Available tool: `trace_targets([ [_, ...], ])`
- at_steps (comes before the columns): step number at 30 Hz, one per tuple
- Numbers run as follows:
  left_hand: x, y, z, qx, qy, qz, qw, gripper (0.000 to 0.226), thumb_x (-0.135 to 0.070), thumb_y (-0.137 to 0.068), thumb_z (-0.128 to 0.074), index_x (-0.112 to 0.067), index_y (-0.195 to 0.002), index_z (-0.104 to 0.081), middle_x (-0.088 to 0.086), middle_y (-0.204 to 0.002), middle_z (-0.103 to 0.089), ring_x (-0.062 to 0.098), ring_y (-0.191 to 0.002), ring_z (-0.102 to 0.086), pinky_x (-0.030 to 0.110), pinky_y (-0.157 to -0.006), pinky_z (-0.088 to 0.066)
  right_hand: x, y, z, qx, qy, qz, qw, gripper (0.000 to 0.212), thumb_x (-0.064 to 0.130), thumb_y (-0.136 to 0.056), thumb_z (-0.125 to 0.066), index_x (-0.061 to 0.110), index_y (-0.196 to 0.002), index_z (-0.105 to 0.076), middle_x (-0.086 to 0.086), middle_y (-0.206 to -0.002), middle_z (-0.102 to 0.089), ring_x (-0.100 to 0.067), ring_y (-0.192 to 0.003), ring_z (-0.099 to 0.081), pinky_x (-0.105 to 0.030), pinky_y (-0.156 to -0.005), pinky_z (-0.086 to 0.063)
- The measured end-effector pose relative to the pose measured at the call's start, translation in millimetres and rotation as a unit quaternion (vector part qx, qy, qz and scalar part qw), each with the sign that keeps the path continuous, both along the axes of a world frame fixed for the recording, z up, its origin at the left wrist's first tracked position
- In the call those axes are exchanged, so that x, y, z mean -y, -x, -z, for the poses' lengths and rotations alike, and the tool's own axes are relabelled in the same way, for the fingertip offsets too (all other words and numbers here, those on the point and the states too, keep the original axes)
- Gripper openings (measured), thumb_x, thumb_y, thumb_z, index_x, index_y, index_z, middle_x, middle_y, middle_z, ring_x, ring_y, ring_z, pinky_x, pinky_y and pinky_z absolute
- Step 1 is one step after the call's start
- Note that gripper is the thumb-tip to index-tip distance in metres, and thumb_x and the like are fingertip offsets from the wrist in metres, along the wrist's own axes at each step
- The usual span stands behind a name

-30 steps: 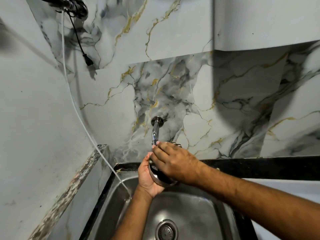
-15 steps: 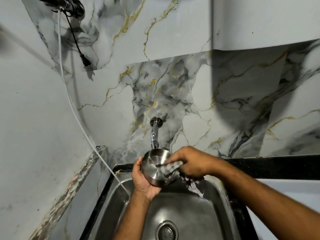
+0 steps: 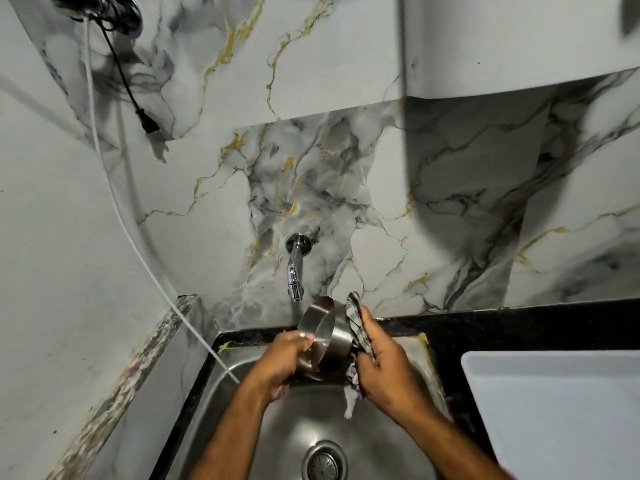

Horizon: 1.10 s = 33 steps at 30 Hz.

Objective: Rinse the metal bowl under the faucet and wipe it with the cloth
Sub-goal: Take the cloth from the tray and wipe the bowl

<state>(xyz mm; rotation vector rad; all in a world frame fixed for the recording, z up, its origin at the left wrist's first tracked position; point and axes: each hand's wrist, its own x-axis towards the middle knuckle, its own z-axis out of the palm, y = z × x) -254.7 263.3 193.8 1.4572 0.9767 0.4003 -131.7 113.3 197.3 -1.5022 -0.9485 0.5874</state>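
Note:
The metal bowl (image 3: 323,332) is held on its side over the steel sink (image 3: 221,379), just below and right of the wall faucet (image 3: 295,271). My left hand (image 3: 282,363) grips the bowl's left rim, fingers curled over the edge. My right hand (image 3: 379,358) holds a grey patterned cloth (image 3: 356,323) pressed flat against the bowl's right side; a cloth end hangs below my palm. No water stream is visible from the faucet.
A white tray (image 3: 554,410) sits on the black counter (image 3: 519,327) at the right. The sink drain (image 3: 323,462) lies below my hands. A white hose (image 3: 138,251) runs down the left wall into the sink; a black cord (image 3: 138,102) hangs above.
The bowl was turned from facing me onto its side. My right hand moved the cloth from inside the bowl to its right outer side. My left hand shifted to the rim.

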Motion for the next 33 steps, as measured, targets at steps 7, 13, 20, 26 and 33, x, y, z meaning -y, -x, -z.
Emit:
trace_targets([
  [7,12.8,3.1,-19.4,-0.071,-0.071,0.183,0.978,0.029,-0.035,-0.097,-0.053,-0.019,-0.087,-0.075,0.002,-0.083,-0.074,0.018,-0.077,-0.069,0.035,-0.074,-0.053,-3.4,-28.8,-6.2,-0.042,0.027,-0.186,0.981,0.063,0.012,-0.081,-0.078,0.039,-0.133,-0.053,0.006,-0.130,-0.066,-0.009,-0.122,-0.059,-0.034,-0.104,-0.048],
  [13,6.4,5.1,-17.2,-0.161,-0.154,0.114,0.968,0.031,-0.034,-0.099,-0.051,-0.018,-0.083,-0.072,0.004,-0.086,-0.076,0.019,-0.078,-0.073,0.028,-0.057,-0.057,7.5,-52.5,-7.2,0.031,0.046,-0.179,0.982,0.073,-0.011,-0.087,-0.057,0.053,-0.123,-0.056,0.021,-0.140,-0.052,0.005,-0.134,-0.043,-0.011,-0.108,-0.033],
  [20,1.1,-2.7,-6.3,-0.063,-0.012,-0.110,0.992,0.024,-0.008,-0.095,-0.042,-0.009,-0.090,-0.065,0.009,-0.064,-0.071,0.024,-0.054,-0.070,0.030,-0.040,-0.053,19.3,-10.1,16.4,0.152,0.013,-0.042,0.987,0.084,-0.013,-0.078,-0.044,0.036,-0.147,-0.041,0.029,-0.151,-0.030,0.010,-0.137,-0.033,-0.006,-0.109,-0.025],
  [26,40.5,-36.8,-8.2,0.024,0.083,-0.258,0.962,0.029,0.004,-0.084,-0.037,0.003,-0.096,-0.063,0.011,-0.065,-0.058,0.017,-0.044,-0.051,0.021,-0.034,-0.036,14.6,38.0,28.5,-0.056,-0.022,-0.009,0.998,0.079,-0.018,-0.088,-0.043,0.023,-0.153,-0.026,0.007,-0.151,-0.045,0.003,-0.136,-0.041,-0.025,-0.116,-0.032],
  [33,42.3,-30.6,-5.3,-0.044,-0.012,-0.219,0.975,0.021,0.008,-0.085,-0.039,-0.003,-0.076,-0.055,0.002,-0.055,-0.046,0.014,-0.051,-0.041,0.027,-0.045,-0.028,6.8,16.1,31.5,-0.164,-0.016,-0.009,0.986,0.074,-0.018,-0.090,-0.045,0.020,-0.152,-0.031,0.001,-0.144,-0.053,0.008,-0.113,-0.060,-0.012,-0.092,-0.049],
])
